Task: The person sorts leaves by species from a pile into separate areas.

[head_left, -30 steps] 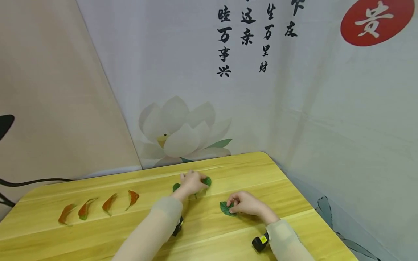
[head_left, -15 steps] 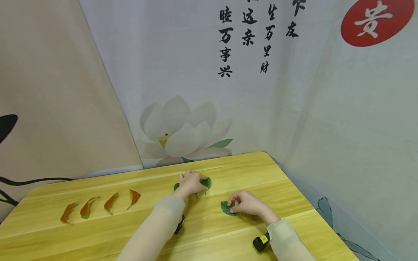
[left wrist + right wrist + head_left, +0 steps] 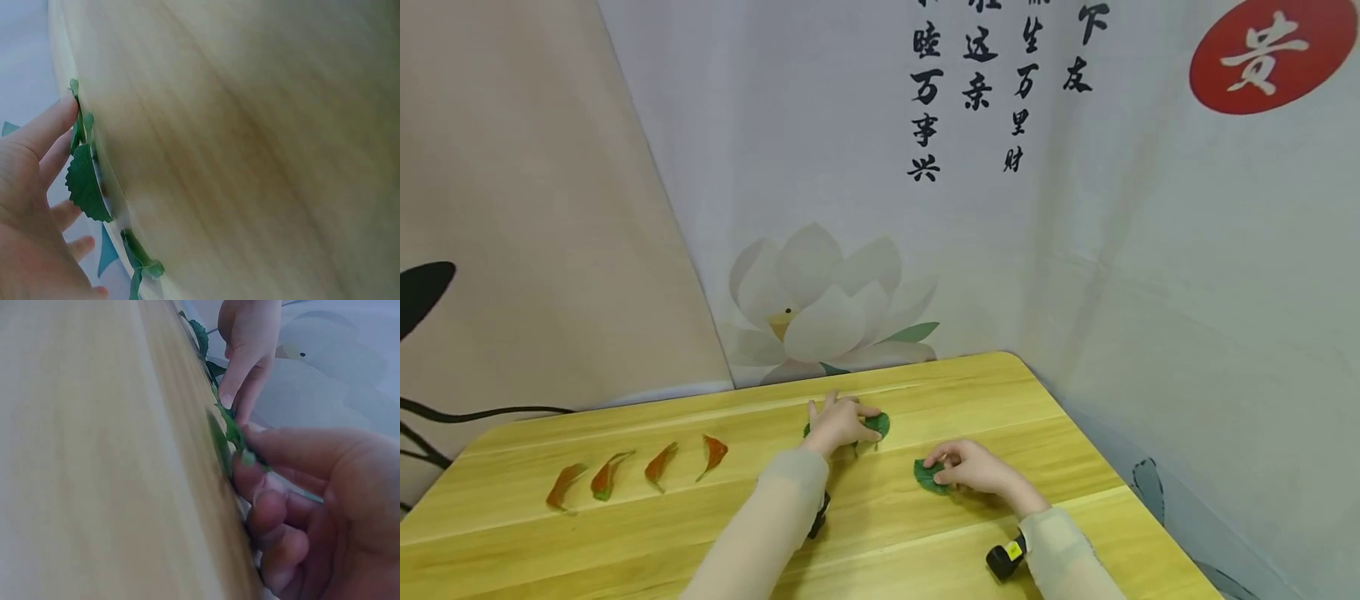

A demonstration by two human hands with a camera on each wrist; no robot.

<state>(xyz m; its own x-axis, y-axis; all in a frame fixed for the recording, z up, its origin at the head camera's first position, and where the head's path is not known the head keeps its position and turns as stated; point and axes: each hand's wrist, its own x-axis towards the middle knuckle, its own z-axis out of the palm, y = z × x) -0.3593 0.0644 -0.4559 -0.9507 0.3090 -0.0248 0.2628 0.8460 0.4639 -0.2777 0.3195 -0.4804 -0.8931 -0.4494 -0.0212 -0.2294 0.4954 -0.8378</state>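
Note:
My left hand is at the back middle of the table, thumb and index finger pinching the edge of a green serrated leaf. More green leaf shows behind that hand, and in the left wrist view a toothed leaf and a leaf with a stem lie beyond its fingers. Nearer and to the right, my right hand pinches another green leaf between thumb and fingers. The right wrist view shows this leaf edge-on, tilted just above the wood, its stem end between the fingertips.
Several red-orange curled pieces, leaves or peppers with touches of green, lie in a row at the left of the wooden table. A printed cloth hangs behind. Black cables run past the left corner.
The head view has shifted slightly, so everything sits a little further right. The leaf in my right hand has turned slightly and looks rounder. My left hand stays at its leaf.

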